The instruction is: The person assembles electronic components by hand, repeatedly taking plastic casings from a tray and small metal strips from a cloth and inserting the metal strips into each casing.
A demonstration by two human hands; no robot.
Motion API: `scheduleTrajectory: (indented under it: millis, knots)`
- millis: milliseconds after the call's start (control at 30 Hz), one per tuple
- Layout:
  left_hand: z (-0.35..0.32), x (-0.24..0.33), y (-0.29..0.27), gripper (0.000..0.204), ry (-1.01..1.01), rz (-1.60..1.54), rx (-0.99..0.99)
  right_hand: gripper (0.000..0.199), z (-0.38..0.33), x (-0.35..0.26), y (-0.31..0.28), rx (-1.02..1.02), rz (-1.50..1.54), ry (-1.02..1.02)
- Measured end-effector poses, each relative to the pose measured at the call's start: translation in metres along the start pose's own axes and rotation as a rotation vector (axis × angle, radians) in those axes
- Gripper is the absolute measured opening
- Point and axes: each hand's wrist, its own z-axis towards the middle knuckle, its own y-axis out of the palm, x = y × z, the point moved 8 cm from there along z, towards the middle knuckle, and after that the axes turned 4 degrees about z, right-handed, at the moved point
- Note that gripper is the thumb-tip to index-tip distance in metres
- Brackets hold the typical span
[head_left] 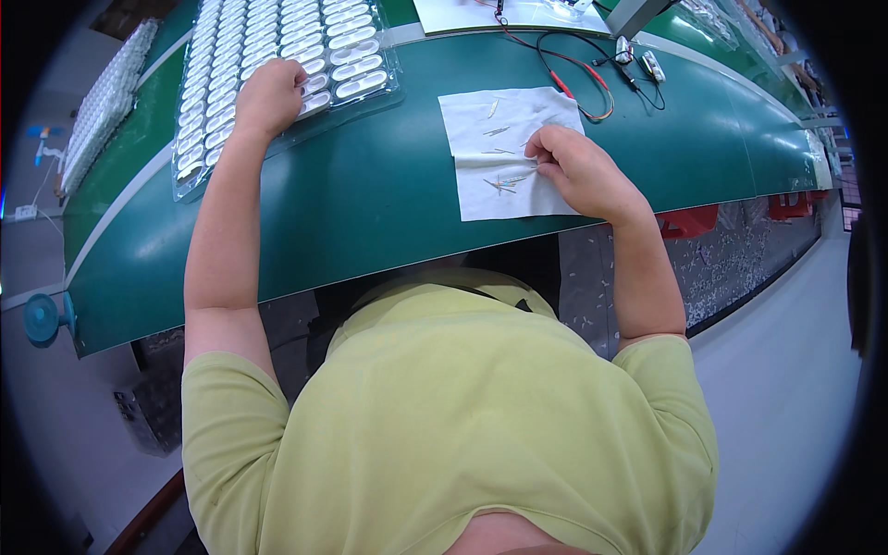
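Note:
My left hand (270, 97) reaches over the near right part of a clear plastic tray (392, 92). Rows of white oval parts (359, 83) fill this tray. The fingers are closed at one white oval part (314, 104) on the near edge, which looks slightly tilted. On the right, my right hand (575, 165) is over a white cloth (476, 205), thumb and forefinger pinched together. Whatever is between those fingertips is too small to make out. Several thin, needle-like strips (504, 185) lie on the cloth to the left of that hand.
Red and black test leads (561, 83) lie behind the cloth, beside small white devices (653, 67). A white board (509, 15) is at the back of the green table (370, 203). Another stack of trays (109, 102) stands far left. Red stools (689, 222) are under the right edge.

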Motion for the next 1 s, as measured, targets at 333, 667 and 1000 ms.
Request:
scheduleTrajectory:
  millis: [333,667,1000]
  knots:
    - [-0.013,0.007,-0.024,0.008,0.063,0.095,0.217,0.007,-0.002,-0.007,0.002,0.004,-0.143,-0.058]
    - [-0.005,0.001,-0.009,0.013,-0.005,0.027,0.066,0.006,-0.003,-0.012,-0.005,0.027,-0.061,-0.017]
    - [-0.006,0.012,-0.024,0.008,0.08,0.2,0.06,0.008,0.01,-0.019,-0.025,0.282,0.383,-0.064]
